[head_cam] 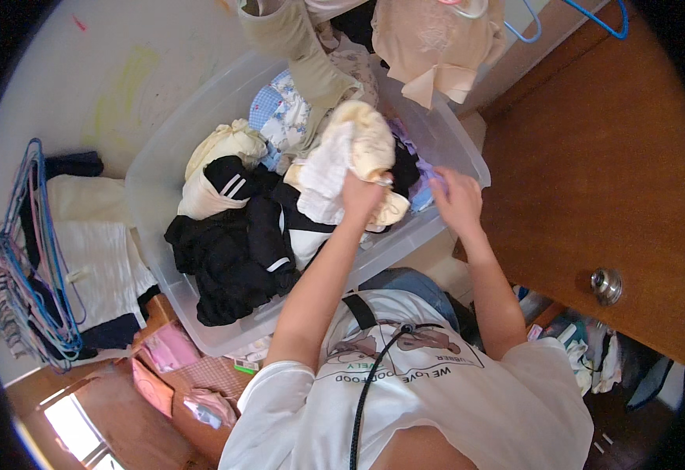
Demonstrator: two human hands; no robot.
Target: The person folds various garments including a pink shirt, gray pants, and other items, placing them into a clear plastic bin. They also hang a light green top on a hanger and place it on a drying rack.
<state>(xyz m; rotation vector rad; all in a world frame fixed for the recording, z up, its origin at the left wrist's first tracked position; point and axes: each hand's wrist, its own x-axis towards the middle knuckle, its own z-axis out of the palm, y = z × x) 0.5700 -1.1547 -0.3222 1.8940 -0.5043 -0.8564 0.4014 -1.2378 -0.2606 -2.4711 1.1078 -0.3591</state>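
My left hand (363,197) grips a bunched cream garment (371,138), held above a clear plastic storage bin. A white cloth (327,170) hangs along the garment's left side. At the bin's right side, my right hand (460,197) has its thumb and fingers on a lavender garment (421,176). The clear plastic bin (166,141) contains a heap of clothes. Black clothing (225,264) with white trim fills its near left part. Rolled cream clothing (225,147) and a blue floral cloth (283,114) lie farther back.
Beige garments (436,47) hang over the bin's far side, near blue hangers (601,20). A brown wooden door (589,153) with a metal knob (605,286) stands at right. Many hangers (37,264) cluster at left beside folded white clothing (95,252). A pink packet (169,346) lies below.
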